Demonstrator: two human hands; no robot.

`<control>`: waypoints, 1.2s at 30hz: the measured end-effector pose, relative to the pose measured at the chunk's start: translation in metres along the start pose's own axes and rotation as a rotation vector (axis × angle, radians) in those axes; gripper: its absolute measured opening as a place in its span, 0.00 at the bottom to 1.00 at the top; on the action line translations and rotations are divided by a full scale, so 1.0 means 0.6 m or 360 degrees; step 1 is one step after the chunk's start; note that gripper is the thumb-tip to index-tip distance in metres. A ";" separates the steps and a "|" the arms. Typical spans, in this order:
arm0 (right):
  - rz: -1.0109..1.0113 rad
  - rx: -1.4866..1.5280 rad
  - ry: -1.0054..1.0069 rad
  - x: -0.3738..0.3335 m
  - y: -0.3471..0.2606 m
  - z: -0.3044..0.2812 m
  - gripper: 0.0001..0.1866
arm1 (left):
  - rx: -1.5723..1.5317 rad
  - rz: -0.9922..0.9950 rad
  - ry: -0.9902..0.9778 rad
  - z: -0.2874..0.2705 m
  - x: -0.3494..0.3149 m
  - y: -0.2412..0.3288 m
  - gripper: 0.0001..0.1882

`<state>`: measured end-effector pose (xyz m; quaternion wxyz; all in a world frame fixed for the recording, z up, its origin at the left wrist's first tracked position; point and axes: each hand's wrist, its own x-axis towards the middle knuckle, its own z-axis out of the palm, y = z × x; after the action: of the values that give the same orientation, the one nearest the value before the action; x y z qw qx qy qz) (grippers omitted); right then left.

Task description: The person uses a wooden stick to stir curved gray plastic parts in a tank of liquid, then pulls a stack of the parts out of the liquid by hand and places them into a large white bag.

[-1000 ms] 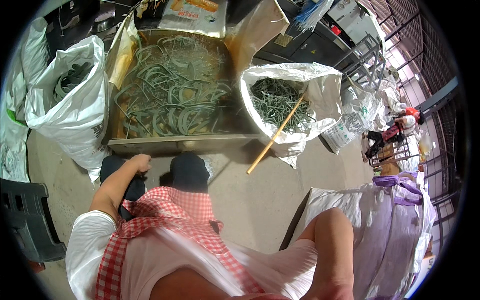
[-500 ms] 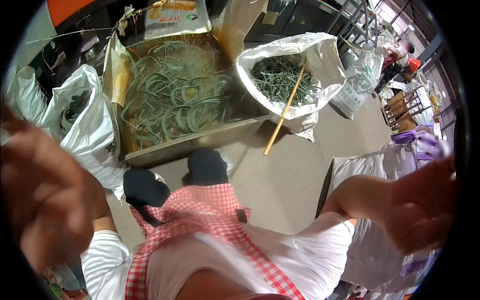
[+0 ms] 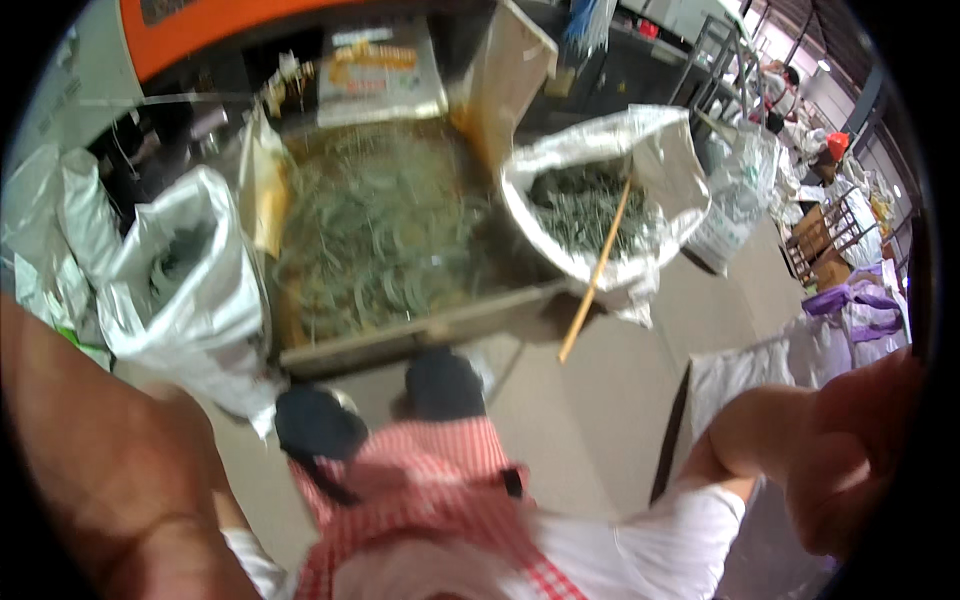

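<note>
My left hand (image 3: 90,470) is raised close at the left edge, large and blurred, its fingers running out of view. At the right edge my right hand (image 3: 850,460) is also raised, dark and partly cut off, so its fingers are unclear. Nothing shows in either hand. Ahead of my feet lies a shallow metal tank (image 3: 430,327) of murky water with many curved grey-green strips. Right of it stands an open white sack (image 3: 675,190) full of thin grey-green strips (image 3: 590,210), a wooden stick (image 3: 588,305) leaning out. Another open white sack (image 3: 190,325) with similar pieces stands left.
Behind the tank rises a machine with an orange panel (image 3: 240,35). A filled sack (image 3: 735,200) stands farther right. Near my right arm is a large white bundle (image 3: 740,375) with a purple tie (image 3: 855,305). A person (image 3: 780,90) is far off at the upper right.
The view has tilted, so tank and sacks appear lower and farther right. The left hand's fingers have slipped out of view, leaving mostly wrist. The right hand stays raised at the edge.
</note>
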<state>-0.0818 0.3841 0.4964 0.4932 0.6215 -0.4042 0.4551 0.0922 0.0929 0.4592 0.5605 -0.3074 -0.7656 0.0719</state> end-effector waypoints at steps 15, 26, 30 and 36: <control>-0.0084 -0.0161 -0.0097 -0.012 0.035 -0.016 0.07 | 0.0061 -0.0074 -0.0064 0.051 -0.029 -0.022 0.26; 0.0229 0.0032 0.0459 -0.106 0.124 0.137 0.04 | -0.0004 -0.0309 0.0118 0.066 -0.039 -0.016 0.27; 0.1242 0.0385 -0.0032 -0.254 0.165 0.240 0.02 | -0.0087 -0.0802 0.0044 0.021 -0.103 -0.015 0.27; 0.1888 0.0573 -0.0956 -0.477 0.167 0.437 0.09 | -0.0672 -0.2276 -0.0117 0.060 -0.361 0.018 0.23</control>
<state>-0.2077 0.1233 0.2186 -0.0836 0.4665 -0.7134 0.5161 0.1037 -0.0094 0.2649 0.3736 0.1670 -0.7946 -0.4485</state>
